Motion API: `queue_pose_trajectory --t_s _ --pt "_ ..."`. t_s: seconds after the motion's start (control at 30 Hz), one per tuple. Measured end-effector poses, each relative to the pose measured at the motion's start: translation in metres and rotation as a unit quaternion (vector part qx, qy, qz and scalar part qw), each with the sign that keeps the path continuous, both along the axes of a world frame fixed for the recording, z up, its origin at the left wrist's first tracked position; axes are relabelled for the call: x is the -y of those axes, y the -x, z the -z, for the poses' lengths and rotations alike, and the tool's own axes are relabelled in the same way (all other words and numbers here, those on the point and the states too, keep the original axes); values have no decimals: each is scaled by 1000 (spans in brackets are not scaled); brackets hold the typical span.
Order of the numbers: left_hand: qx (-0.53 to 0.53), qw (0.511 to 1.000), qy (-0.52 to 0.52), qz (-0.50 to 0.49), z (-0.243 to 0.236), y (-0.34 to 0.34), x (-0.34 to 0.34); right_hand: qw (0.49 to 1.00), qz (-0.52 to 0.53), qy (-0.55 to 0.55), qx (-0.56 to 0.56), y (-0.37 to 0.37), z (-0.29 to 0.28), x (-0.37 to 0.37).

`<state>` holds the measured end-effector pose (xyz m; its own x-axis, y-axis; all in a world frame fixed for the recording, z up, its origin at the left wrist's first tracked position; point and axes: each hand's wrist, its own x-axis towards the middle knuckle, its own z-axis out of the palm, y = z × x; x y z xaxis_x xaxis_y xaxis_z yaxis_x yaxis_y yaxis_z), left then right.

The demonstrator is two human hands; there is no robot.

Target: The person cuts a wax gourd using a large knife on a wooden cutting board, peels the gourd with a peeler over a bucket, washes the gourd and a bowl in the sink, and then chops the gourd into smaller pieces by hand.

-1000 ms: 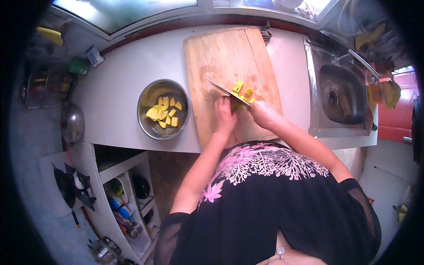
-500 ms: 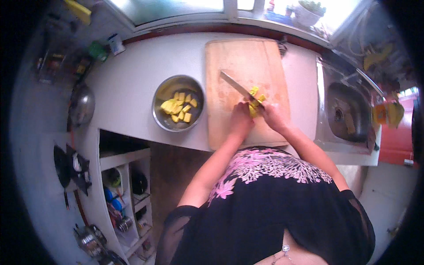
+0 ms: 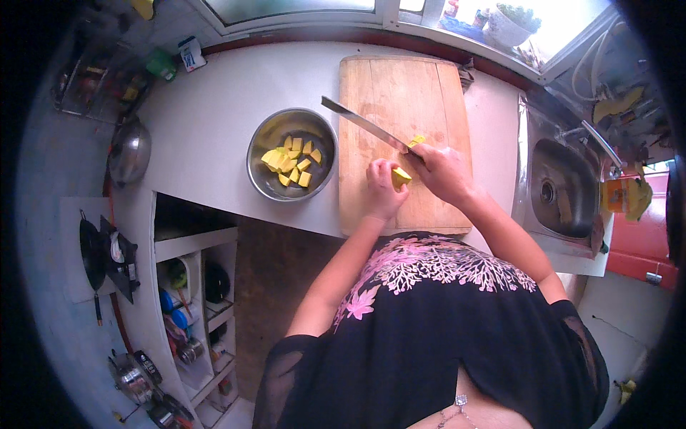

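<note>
A wooden cutting board [image 3: 400, 93] lies on the white counter. My right hand [image 3: 444, 170] grips a long knife [image 3: 361, 122] whose blade points up and left over the board. My left hand [image 3: 384, 189] holds a yellow chunk [image 3: 401, 176] near the board's front edge. Another small yellow piece [image 3: 416, 141] sits by the knife handle. Left of the board stands a steel bowl [image 3: 266, 146] with several yellow chunks [image 3: 291, 163] inside.
A steel sink [image 3: 554, 189] with a tap is set into the counter at the right. A metal lid [image 3: 128, 151] rests at the counter's left end. Shelves with bottles and pots [image 3: 187, 314] stand below left. A window sill with a plant bowl [image 3: 507, 25] runs along the back.
The knife blade has lifted and swung left over the board. My left hand now holds a yellow chunk apart from the pile. The view has shifted slightly.
</note>
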<state>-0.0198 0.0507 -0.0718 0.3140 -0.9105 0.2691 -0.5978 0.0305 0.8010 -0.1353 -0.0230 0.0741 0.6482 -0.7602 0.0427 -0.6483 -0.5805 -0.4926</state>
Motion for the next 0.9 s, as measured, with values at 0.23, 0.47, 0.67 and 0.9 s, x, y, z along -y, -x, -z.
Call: queue_pose_trajectory --t_s 0.23,0.47,0.67,0.9 --pt "-860 494 24 124 -20 -42 -4 991 75 -96 54 26 -2 -8" --pt "-906 383 39 178 -64 -54 -4 989 91 -109 43 50 22 -10" --pt "-900 400 61 159 -93 -45 -2 988 91 -118 51 55 32 -15" --pt "-808 556 162 110 -96 -114 0 996 81 -32 19 66 34 -22"
